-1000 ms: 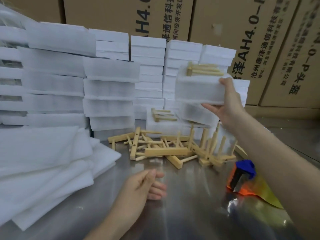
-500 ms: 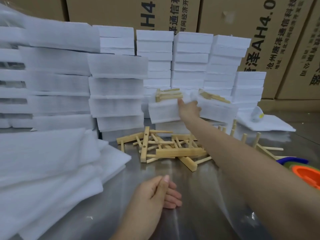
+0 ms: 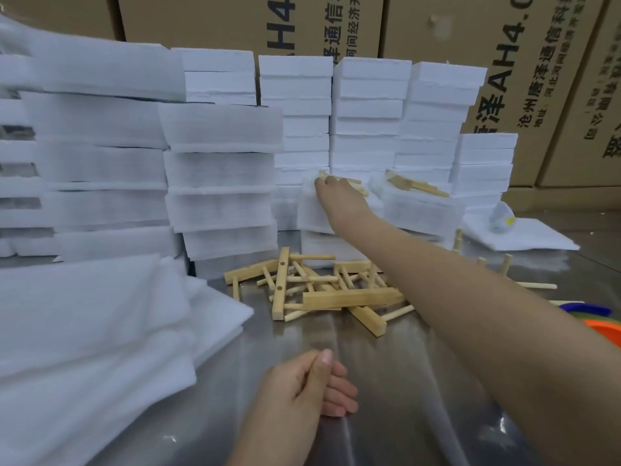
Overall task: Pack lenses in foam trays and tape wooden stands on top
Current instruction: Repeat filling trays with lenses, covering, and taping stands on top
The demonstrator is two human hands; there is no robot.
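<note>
My right hand (image 3: pixel 336 193) reaches forward to a white foam package (image 3: pixel 312 213) that stands on another one at the back of the table. Its fingers curl over the package's top edge, beside the wooden stand (image 3: pixel 358 183) on top. Just right of it stands a second foam package (image 3: pixel 420 210) with its own wooden stand (image 3: pixel 415 183). A loose pile of wooden stands (image 3: pixel 336 294) lies in front, under my forearm. My left hand (image 3: pixel 302 388) rests on the metal table (image 3: pixel 403 381), loosely curled and holding nothing.
Stacks of white foam trays (image 3: pixel 366 112) and wrapped foam packs (image 3: pixel 218 169) line the back, with cardboard boxes (image 3: pixel 336 25) behind. Foam sheets (image 3: pixel 84 331) are piled at the left. An orange and blue tape dispenser (image 3: pixel 601 327) shows at the right edge. A small rounded object (image 3: pixel 502 218) lies on a white sheet.
My right hand carried the foam package with its stand from the right down to the left and set it on the stack. The left hand stayed on the table.
</note>
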